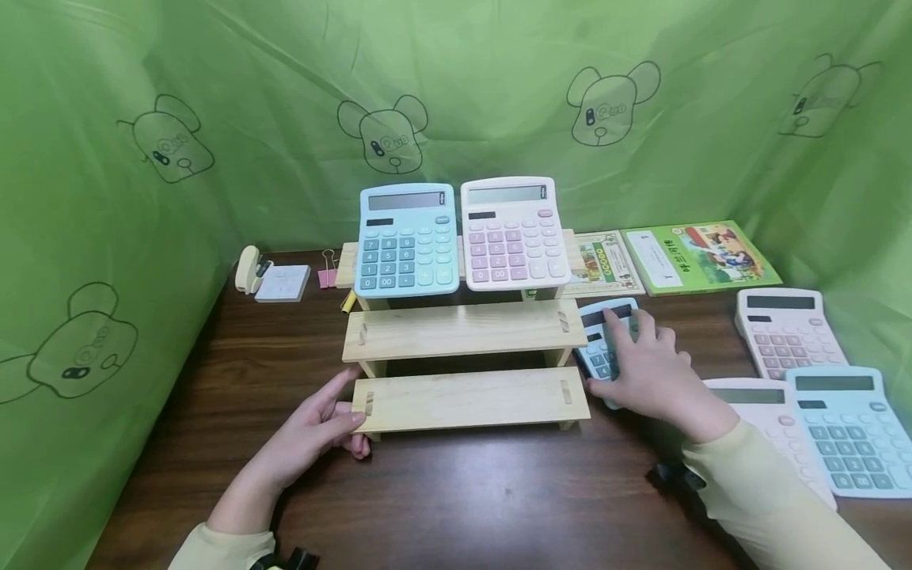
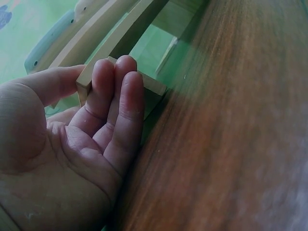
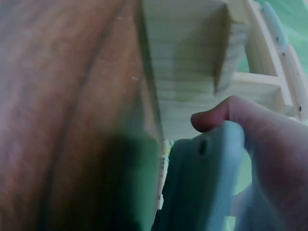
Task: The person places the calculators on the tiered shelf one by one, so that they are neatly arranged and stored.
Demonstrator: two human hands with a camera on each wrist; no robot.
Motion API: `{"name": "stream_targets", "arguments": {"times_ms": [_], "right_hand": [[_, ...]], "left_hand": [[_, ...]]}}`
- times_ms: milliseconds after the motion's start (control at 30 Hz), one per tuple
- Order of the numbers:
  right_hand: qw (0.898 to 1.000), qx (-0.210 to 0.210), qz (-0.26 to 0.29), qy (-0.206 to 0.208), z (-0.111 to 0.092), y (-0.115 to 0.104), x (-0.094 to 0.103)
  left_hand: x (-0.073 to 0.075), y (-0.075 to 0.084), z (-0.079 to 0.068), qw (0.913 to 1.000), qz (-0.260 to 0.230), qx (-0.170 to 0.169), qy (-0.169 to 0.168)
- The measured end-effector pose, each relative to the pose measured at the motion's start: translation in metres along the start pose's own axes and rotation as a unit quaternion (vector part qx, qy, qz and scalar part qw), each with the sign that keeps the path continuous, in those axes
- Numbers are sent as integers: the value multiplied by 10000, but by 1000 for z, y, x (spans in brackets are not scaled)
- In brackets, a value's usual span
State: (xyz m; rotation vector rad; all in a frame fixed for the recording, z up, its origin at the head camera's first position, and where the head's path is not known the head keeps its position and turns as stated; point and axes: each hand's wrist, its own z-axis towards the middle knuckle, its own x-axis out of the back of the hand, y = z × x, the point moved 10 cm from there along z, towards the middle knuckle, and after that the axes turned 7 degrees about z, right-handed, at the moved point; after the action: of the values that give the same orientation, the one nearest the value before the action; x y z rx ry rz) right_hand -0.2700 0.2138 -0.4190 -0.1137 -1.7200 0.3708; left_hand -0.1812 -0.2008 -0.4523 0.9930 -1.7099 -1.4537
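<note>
A three-tier wooden display stand (image 1: pixel 470 400) sits on the table. At the left end of its lowest board is my left hand (image 1: pixel 321 427), thumb over the top and fingers at the side and below; the left wrist view shows the board's corner (image 2: pixel 84 84) between them. To the right of the stand, my right hand (image 1: pixel 644 364) grips a blue calculator (image 1: pixel 597 356), its keys facing up toward the head view. In the right wrist view the calculator's edge (image 3: pixel 231 144) is tilted off the table beside the stand's end. A blue calculator (image 1: pixel 408 237) and a pink-and-white one (image 1: pixel 514 233) lean on the top tier.
At the right lie two pink-and-white calculators (image 1: pixel 787 328) and another blue one (image 1: pixel 851 427), partly overlapping. Behind the stand are a green book (image 1: pixel 701 257) and a printed booklet (image 1: pixel 609 265). Back left hold a notepad (image 1: pixel 283 283), a cream-coloured object (image 1: pixel 248 269) and a pink binder clip (image 1: pixel 327 277).
</note>
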Motion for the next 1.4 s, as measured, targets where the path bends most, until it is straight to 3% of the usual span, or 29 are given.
{"name": "stream_targets", "arguments": {"times_ms": [267,600,1000,1400], "right_hand": [[9936,135,502,1005,-10,-3,51],[9856,484,639,1490,-41,-35,91],[9734,1387,494,1754,-63,-77,85],[9664,1732,401,1859,-66,-97,75]], "left_hand": [[0,0,1,9999,-51,-76,-69],[1,-2,1,9998,-142,-112,-58],[0,-1,3,9997,-138,-167,-140],[0,-1,1,9999,-66,-91,-27]]}}
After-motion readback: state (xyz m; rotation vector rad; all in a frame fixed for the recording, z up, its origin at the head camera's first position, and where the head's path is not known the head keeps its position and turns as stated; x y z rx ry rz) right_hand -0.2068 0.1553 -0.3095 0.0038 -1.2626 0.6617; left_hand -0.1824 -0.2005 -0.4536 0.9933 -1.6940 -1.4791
